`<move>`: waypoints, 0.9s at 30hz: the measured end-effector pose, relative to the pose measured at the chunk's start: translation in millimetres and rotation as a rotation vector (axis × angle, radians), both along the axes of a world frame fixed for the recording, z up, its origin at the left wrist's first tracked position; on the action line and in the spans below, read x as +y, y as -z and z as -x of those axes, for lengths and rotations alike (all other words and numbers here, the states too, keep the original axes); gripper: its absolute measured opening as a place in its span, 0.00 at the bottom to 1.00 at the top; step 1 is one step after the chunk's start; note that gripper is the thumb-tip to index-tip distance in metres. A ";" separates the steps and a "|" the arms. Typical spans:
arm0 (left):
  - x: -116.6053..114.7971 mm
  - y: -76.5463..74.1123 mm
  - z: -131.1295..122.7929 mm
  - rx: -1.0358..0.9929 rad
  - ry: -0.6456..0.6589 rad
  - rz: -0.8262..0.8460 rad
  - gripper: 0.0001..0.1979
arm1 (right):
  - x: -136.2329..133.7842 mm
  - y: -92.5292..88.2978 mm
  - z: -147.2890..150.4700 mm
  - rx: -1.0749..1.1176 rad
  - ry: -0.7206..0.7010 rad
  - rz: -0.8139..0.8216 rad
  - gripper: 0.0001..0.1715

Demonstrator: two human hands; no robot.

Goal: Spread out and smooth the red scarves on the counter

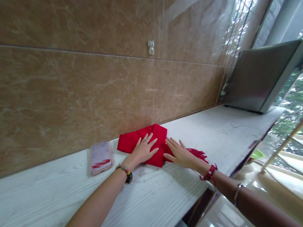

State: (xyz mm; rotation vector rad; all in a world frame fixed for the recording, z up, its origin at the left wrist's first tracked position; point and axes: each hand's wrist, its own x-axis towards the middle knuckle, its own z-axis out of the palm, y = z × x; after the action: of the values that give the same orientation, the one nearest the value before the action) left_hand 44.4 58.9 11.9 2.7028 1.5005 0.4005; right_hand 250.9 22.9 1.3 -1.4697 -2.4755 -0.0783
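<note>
A red scarf [160, 158] with a fringed end lies partly folded on the white wood-grain counter, close to the tiled wall. My left hand [143, 149] rests flat on its folded middle, fingers spread. Over the narrower part toward the fringe lies my right hand [179, 153], its fingers stretched out and palm down. The fringe shows beyond my right hand, while part of the scarf under both hands is hidden. Neither hand grips the cloth.
A phone in a pink case [101, 158] lies left of the scarf, by the wall. On the counter's far right stands a large grey appliance [258, 77]. A small white hook [151, 47] is fixed to the brown tiles. The counter's front edge runs along the right, with a rack [287, 142] beyond.
</note>
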 end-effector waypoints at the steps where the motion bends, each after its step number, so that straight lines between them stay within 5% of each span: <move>1: -5.1 -0.1 1.2 0.010 0.038 -0.007 0.26 | -1.7 -1.2 3.2 0.010 -0.013 -0.022 0.40; 5: -19.5 5.3 4.6 0.036 0.116 0.013 0.28 | -7.5 4.1 13.9 -0.021 -0.092 -0.028 0.41; 16: -39.3 8.7 18.7 -0.006 0.011 -0.064 0.25 | -1.9 0.9 14.8 -0.007 -0.102 -0.068 0.40; 23: -44.8 20.4 21.1 -0.011 -0.022 -0.076 0.24 | -1.5 19.7 16.0 -0.064 -0.125 -0.046 0.40; 27: -56.8 11.2 37.7 -0.027 -0.041 -0.122 0.26 | -1.1 1.1 19.0 -0.074 -0.089 -0.065 0.39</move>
State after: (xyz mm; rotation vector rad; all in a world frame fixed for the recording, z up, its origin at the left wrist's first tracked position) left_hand 6.7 2.1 0.7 2.7484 1.5770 0.5457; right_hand 231.9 21.8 0.1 -1.3525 -2.5674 -0.1979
